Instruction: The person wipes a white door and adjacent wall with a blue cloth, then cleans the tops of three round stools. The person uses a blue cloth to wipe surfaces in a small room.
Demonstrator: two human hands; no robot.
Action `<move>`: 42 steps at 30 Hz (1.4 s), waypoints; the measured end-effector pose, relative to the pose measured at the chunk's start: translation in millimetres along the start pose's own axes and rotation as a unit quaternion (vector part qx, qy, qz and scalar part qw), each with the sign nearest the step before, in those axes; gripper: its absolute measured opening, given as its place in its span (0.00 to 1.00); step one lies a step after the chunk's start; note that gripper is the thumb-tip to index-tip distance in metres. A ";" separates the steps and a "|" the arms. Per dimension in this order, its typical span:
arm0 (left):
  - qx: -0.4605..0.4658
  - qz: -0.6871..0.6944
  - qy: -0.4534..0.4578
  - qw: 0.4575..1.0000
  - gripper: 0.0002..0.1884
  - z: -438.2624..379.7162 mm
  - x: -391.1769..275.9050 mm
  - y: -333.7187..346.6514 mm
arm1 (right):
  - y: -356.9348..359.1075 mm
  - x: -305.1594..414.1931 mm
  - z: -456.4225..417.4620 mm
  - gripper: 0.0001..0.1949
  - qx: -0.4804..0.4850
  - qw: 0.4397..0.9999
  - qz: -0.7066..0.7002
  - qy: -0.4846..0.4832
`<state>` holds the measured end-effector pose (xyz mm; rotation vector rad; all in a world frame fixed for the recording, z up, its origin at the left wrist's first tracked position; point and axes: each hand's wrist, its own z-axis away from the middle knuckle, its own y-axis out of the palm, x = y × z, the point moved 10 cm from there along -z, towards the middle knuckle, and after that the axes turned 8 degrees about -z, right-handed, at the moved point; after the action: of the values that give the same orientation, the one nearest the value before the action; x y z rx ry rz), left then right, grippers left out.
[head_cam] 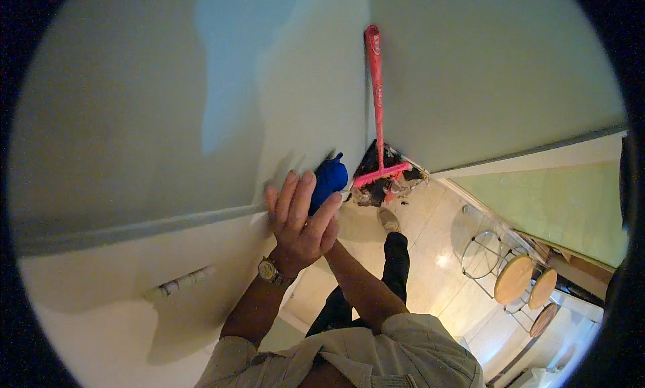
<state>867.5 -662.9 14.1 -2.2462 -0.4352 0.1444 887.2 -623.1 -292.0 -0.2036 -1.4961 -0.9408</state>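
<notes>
My left hand [301, 221], with a metal wristwatch [268, 270] on its wrist, is spread beside the wall. A crumpled blue cloth [330, 178] shows between its middle and index fingers, pinched against the hand. From the lower right my right forearm [360, 282] reaches in behind the left hand. Most of my right hand [330, 233] is hidden there, so its grip cannot be made out. Just beyond the cloth, a pink broom [377, 101] leans upright into the wall corner. Its head rests over a dark heap of debris [373, 199] on the floor.
Painted walls [126, 111] meet at the corner. My shoe [388, 219] stands on the tiled floor [428, 247] close to the debris. Several metal-legged stools with round wooden seats [513, 279] stand at right. A fixture [184, 281] casts a shadow on the lower left wall.
</notes>
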 end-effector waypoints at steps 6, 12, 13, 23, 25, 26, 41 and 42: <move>-0.017 0.096 -0.020 0.995 0.15 -4.1 7.5 -47.0 | 42.2 139.9 -4.5 0.27 0.003 0.989 0.003 -0.145; -0.036 0.072 -0.015 0.997 0.15 -29.9 12.3 -86.7 | 56.0 308.6 -89.1 0.27 -0.016 0.948 -0.090 -0.306; -0.046 0.067 -0.017 0.997 0.13 -31.9 13.5 -89.0 | 52.6 315.4 -107.2 0.27 -0.017 0.943 -0.126 -0.308; -0.072 0.023 0.018 0.997 0.12 -26.1 7.1 -82.7 | -7.9 238.2 -170.6 0.17 -0.029 0.867 0.256 -0.427; -0.073 0.033 0.019 0.997 0.12 -32.0 6.6 -82.8 | -12.1 200.5 -155.2 0.18 0.012 0.932 0.158 -0.327; -0.069 0.028 0.017 0.997 0.12 -32.1 7.6 -83.7 | -5.2 191.6 -138.8 0.18 0.033 0.944 0.121 -0.306; -0.169 0.091 0.015 0.981 0.15 -26.7 -8.0 -205.2 | 129.2 305.1 36.5 0.28 0.064 0.945 0.006 -0.319; -0.193 0.095 0.026 0.976 0.15 -25.0 -8.5 -220.0 | 136.0 328.8 34.7 0.29 0.061 0.938 -0.002 -0.341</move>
<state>808.1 -551.6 196.2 -2.6680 -0.2330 0.1055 884.6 -644.6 64.8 -0.4699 -2.1849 -0.8106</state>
